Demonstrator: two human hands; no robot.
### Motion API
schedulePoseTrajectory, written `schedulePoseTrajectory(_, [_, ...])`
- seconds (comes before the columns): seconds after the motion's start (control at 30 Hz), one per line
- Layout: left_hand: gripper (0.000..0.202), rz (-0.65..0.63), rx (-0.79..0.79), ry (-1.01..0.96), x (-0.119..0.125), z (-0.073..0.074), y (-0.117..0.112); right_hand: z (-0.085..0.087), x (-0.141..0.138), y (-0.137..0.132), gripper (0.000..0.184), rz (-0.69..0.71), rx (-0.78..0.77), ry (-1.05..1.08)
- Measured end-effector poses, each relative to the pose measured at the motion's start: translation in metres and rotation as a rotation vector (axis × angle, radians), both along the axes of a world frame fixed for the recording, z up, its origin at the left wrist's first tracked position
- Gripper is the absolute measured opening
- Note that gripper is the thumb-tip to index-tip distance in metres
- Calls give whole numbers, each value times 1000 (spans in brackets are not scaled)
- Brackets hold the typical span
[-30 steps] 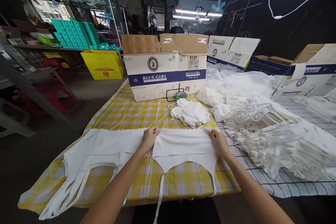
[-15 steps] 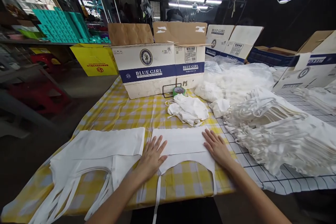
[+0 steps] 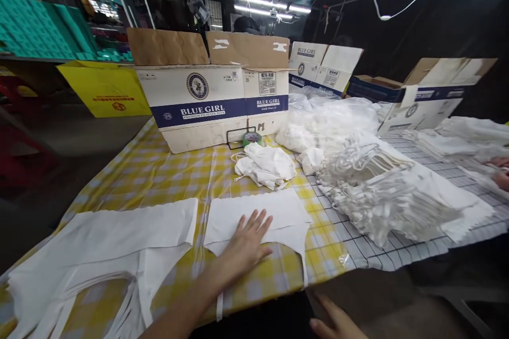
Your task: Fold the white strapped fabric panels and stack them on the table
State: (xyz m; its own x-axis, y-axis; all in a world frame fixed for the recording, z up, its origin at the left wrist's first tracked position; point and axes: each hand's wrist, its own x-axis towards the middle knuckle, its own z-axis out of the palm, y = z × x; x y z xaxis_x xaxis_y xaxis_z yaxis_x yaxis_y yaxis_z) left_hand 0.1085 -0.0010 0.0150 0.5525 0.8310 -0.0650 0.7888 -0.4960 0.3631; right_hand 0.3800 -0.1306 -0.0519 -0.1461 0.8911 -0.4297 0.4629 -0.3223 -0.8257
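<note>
My left hand (image 3: 247, 241) lies flat with fingers spread on a white strappy garment (image 3: 258, 211), a camisole-like top laid out on the yellow checked cloth. The garment's thin straps hang toward the front table edge. Below that edge, at the bottom of the view, my right hand (image 3: 332, 320) is apart from the garment with its thumb and fingers spread; part of it is cut off. To the left lies a layered stack of similar white garments (image 3: 131, 230), straps trailing forward. A crumpled white garment (image 3: 266, 165) sits just beyond the laid-out one.
A beer carton (image 3: 214, 106) stands at the back, with a green tape roll (image 3: 252, 139) before it. On the right, a large pile of white garments (image 3: 389, 196) covers a grid-patterned cloth (image 3: 382, 254). Another person's hands (image 3: 501, 172) show at the right edge. A yellow bag (image 3: 107, 90) stands back left.
My right hand has left the garment and dropped below the table's front edge. My left hand has shifted onto the garment's middle. The view has turned right, bringing another person's hands into sight.
</note>
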Motion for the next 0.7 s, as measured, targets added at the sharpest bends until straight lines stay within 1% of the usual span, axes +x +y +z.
schedulePoseTrajectory(0.07, [65, -99, -2, -51, 35, -4, 8, -24, -19, 2, 53, -125, 43, 171])
schedulePoseTrajectory(0.1, [64, -136, -3, -66, 50, -8, 12, -31, -29, 4, 54, -167, 50, 266])
schedulePoseTrajectory(0.17, [60, -175, 6, -68, 70, -17, 16, -38, -44, 5, 43, -213, 64, 404])
schedulePoseTrajectory(0.2, [58, -180, 21, -59, 76, -22, 17, -38, -48, 3, 37, -227, 68, 454])
schedulePoseTrajectory(0.23, [58, -181, 38, -47, 79, -26, 18, -36, -49, -1, 36, -234, 64, 495])
schedulePoseTrajectory(0.3, [58, -181, 71, -28, 81, -33, 19, -28, -43, -13, 41, -227, 19, 555])
schedulePoseTrajectory(0.37, [61, -184, 75, -11, 80, -37, 19, -15, -28, -29, 42, -206, -43, 552])
schedulePoseTrajectory(0.53, [65, -198, 56, 11, 81, -38, 22, 30, 19, -66, 40, -159, -97, 428])
schedulePoseTrajectory(0.6, [65, -199, 47, 16, 82, -39, 23, 46, 33, -77, 39, -174, -102, 428])
schedulePoseTrajectory(0.7, [65, -204, 41, 18, 82, -42, 24, 64, 44, -89, 33, -279, -61, 473])
